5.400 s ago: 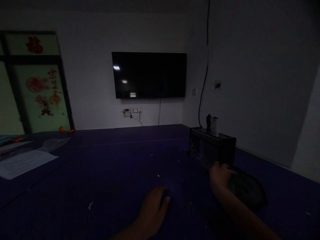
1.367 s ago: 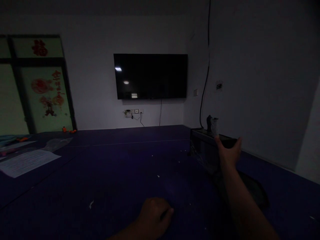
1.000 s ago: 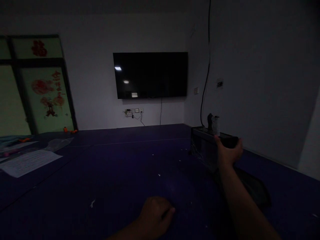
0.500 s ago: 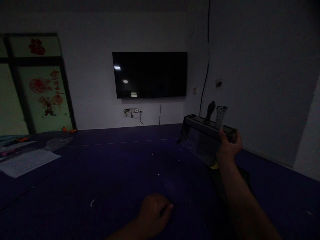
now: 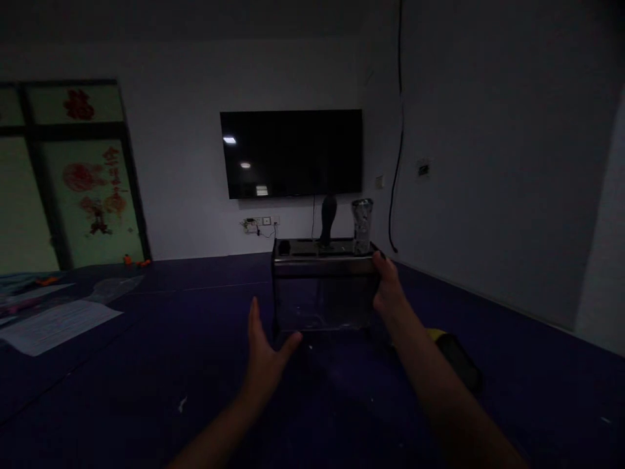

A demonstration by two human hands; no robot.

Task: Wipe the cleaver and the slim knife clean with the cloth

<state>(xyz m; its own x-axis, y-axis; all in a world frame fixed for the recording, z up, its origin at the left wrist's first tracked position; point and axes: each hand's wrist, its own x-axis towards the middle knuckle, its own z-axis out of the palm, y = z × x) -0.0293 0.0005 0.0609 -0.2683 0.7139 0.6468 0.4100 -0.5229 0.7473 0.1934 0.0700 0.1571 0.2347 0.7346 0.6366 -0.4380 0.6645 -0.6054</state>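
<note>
A clear-sided box [image 5: 322, 303] with a black-framed top is in front of me, upright. From its top rise a dark handle [image 5: 328, 220] and a silvery, flared piece [image 5: 362, 228]; I cannot make out what they belong to. My right hand [image 5: 388, 283] grips the box's right end, thumb near the top edge. Close to the lower left corner is my left hand [image 5: 266, 355], empty, with thumb and fingers spread apart. The room is dim, so the box's inside is hard to see.
A dark blue-purple surface [image 5: 195, 352] spreads below, dotted with white scraps. Right of the box lies a black and yellow item [image 5: 456, 358], partly behind my forearm. Papers [image 5: 63, 322] and a plastic bag [image 5: 114, 288] lie left. A television [image 5: 293, 153] hangs on the far wall.
My right hand has brought the box left to the middle and turned it to face me. My left hand has risen from the surface, opened and moved toward the box.
</note>
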